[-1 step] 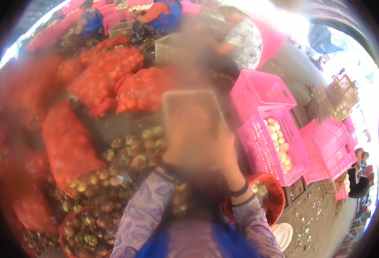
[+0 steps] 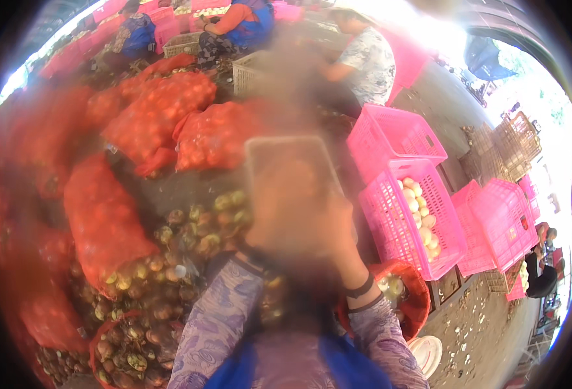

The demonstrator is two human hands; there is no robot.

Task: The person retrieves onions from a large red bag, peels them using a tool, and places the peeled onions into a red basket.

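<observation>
We see the left hand (image 2: pixel 266 230) and the right hand (image 2: pixel 336 223) close together, so blurred that we cannot tell how far either is open or what, if anything, it holds. A pale-rimmed rectangular thing (image 2: pixel 286 138) shows around and just beyond them, also smeared. Left of our left hand lie loose brown onions (image 2: pixel 205 223), with a red mesh sack (image 2: pixel 104 217) farther out. Right of our right hand stands a pink crate (image 2: pixel 386 217) with pale onions (image 2: pixel 423 217) inside; nearer us, beside the right wrist, is a red tub (image 2: pixel 420 298)
</observation>
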